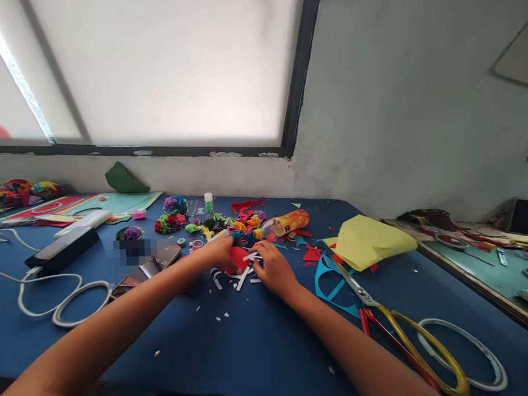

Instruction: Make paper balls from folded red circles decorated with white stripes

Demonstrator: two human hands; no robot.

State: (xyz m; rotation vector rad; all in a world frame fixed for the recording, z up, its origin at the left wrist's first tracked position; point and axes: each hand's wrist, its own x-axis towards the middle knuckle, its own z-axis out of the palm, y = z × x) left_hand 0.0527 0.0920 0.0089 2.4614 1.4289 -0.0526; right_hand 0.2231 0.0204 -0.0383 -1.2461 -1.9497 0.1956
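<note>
The round red paper piece (239, 258) lies flat on the blue worktop (235, 339), just in front of a heap of small folded paper flowers (243, 223), with both hands meeting over it. The left hand (220, 252) rests on its near-left edge, fingers curled down onto the paper, pinning it; the right hand (273, 270) comes in from the other side, its fingertips pinched on one of the thin white paper strips (243, 275) that lie across and beside the red piece. Whether that grip is fully closed on the strip I cannot tell, as the fingers hide the contact. For work this fine, it seems wise to keep the left hand pressing flat so the red paper cannot slide, and to handle one strip at a time. The yellow-handled scissors (401, 326) lie well apart to the right, near a folded yellow paper sheet (371, 240).
</note>
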